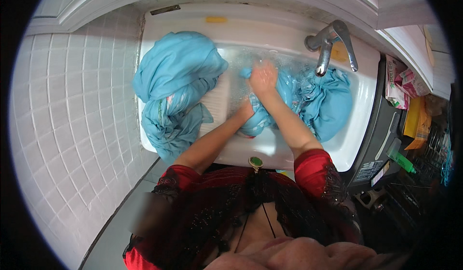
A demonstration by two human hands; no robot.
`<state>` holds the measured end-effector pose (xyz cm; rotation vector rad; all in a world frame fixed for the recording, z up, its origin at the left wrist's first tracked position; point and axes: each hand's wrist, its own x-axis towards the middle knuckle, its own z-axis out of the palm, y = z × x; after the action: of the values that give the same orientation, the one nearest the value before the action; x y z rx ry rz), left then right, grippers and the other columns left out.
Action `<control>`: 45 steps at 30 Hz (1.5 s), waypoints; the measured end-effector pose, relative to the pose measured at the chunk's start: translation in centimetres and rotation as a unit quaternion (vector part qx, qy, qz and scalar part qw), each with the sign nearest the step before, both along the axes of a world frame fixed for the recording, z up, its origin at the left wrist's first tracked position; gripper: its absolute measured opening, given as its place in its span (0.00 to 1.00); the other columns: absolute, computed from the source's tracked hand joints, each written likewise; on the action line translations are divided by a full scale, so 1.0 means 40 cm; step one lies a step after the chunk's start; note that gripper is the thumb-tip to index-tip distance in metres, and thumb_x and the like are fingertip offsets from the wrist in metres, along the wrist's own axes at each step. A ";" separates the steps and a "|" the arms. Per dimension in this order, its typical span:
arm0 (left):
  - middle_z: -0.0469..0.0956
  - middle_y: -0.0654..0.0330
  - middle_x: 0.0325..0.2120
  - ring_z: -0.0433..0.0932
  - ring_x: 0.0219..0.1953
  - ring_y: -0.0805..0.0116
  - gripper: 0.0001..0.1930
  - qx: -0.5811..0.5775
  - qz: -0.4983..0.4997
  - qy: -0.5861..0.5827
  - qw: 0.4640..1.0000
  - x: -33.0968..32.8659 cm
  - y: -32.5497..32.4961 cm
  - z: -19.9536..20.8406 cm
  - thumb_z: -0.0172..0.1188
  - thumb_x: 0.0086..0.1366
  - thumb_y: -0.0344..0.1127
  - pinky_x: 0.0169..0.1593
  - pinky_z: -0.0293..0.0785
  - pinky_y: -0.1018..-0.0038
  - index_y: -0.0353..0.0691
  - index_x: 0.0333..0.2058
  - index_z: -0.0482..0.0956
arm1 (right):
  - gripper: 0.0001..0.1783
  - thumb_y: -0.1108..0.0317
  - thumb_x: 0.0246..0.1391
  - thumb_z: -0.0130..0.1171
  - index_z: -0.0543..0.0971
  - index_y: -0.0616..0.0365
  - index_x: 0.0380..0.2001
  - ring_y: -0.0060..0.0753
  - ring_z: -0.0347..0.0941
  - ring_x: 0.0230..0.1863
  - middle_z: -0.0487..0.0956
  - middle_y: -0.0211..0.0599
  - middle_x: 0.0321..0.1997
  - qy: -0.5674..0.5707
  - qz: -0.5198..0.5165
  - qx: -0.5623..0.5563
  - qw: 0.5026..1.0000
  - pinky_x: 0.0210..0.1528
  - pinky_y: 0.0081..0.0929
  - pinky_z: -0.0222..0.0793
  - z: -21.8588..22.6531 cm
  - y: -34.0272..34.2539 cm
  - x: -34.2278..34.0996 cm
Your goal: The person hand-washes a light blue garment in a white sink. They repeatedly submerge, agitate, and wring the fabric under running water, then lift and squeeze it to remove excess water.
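Observation:
Wet light-blue cloth (288, 84) lies in the sudsy water of a white laundry sink (354, 140). My right hand (264, 78) is closed on a bunch of this cloth, and a small end of it sticks out on the hand's left side. Nearer to me, my left hand (247, 108) grips the same cloth lower down; its fingers are mostly hidden by the folds. More of the blue cloth (333, 108) is gathered in the basin to the right, under the tap. A large twisted heap of blue fabric (181, 67) rests on the sink's left side, over the ribbed washboard (221, 99).
A chrome tap (328, 43) stands at the back right, its spout over the basin. Yellow soap bars (215, 19) lie on the back ledge. White tiled wall (72, 115) borders the left. At right are a dark appliance (374, 140), a brush (388, 132) and a green-capped bottle (401, 160).

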<state>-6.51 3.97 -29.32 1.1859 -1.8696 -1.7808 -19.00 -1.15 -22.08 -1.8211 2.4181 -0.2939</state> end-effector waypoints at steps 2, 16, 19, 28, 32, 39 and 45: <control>0.76 0.55 0.50 0.73 0.51 0.71 0.34 -0.008 -0.030 -0.013 0.999 0.004 0.006 0.027 0.66 0.55 0.35 0.56 0.68 0.71 0.34 0.60 0.64 | 0.30 0.54 0.35 0.67 0.78 0.55 0.45 0.51 0.73 0.51 0.75 0.48 0.51 0.039 0.030 -0.026 0.998 0.46 0.43 0.73 -0.009 -0.023 0.001; 0.76 0.55 0.47 0.75 0.48 0.70 0.26 0.317 0.237 0.232 0.889 0.039 0.007 0.162 0.57 0.61 0.28 0.54 0.71 0.71 0.35 0.59 0.65 | 0.37 0.47 0.43 0.63 0.75 0.67 0.49 0.39 0.73 0.50 0.78 0.43 0.49 -0.564 -0.027 0.097 0.819 0.56 0.35 0.66 0.050 0.102 -0.295; 0.74 0.55 0.49 0.75 0.48 0.67 0.24 0.477 0.289 0.301 0.773 0.020 -0.006 0.137 0.50 0.68 0.31 0.54 0.72 0.67 0.39 0.62 0.62 | 0.39 0.50 0.40 0.66 0.72 0.63 0.53 0.40 0.67 0.57 0.72 0.43 0.56 -0.604 -0.011 0.022 0.796 0.61 0.39 0.62 0.126 0.301 -0.225; 0.75 0.56 0.47 0.74 0.48 0.67 0.19 0.022 0.156 0.065 0.985 0.037 0.055 -0.136 0.47 0.68 0.33 0.54 0.70 0.68 0.36 0.57 0.66 | 0.37 0.59 0.10 0.73 0.73 0.52 0.35 0.48 0.63 0.49 0.70 0.39 0.46 -0.178 0.049 -0.109 0.977 0.45 0.43 0.56 0.044 0.302 -0.024; 0.76 0.52 0.47 0.75 0.47 0.62 0.20 -0.038 0.152 -0.041 0.987 0.033 0.066 -0.167 0.48 0.67 0.35 0.54 0.70 0.65 0.35 0.56 0.67 | 0.31 0.59 0.17 0.72 0.74 0.51 0.33 0.46 0.65 0.44 0.70 0.38 0.40 -0.128 0.031 -0.058 0.990 0.43 0.43 0.57 0.075 0.215 -0.030; 0.75 0.48 0.47 0.75 0.47 0.57 0.25 -0.030 0.101 -0.028 0.994 0.005 0.066 -0.068 0.52 0.64 0.36 0.53 0.69 0.63 0.34 0.58 0.65 | 0.28 0.55 0.26 0.70 0.79 0.51 0.37 0.43 0.69 0.48 0.75 0.42 0.44 0.042 -0.012 0.014 0.999 0.44 0.46 0.58 -0.058 -0.011 -0.002; 0.76 0.51 0.48 0.74 0.48 0.63 0.25 0.054 0.151 -0.006 0.987 -0.021 0.071 0.043 0.52 0.64 0.33 0.54 0.69 0.66 0.35 0.60 0.64 | 0.32 0.49 0.33 0.68 0.79 0.57 0.42 0.49 0.76 0.44 0.79 0.47 0.41 0.049 0.043 0.050 0.997 0.46 0.46 0.67 -0.090 -0.061 -0.020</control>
<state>-7.34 6.80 -27.59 1.4357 -1.5181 -1.7247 -19.78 -3.58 -25.68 -1.9296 2.3612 -0.0763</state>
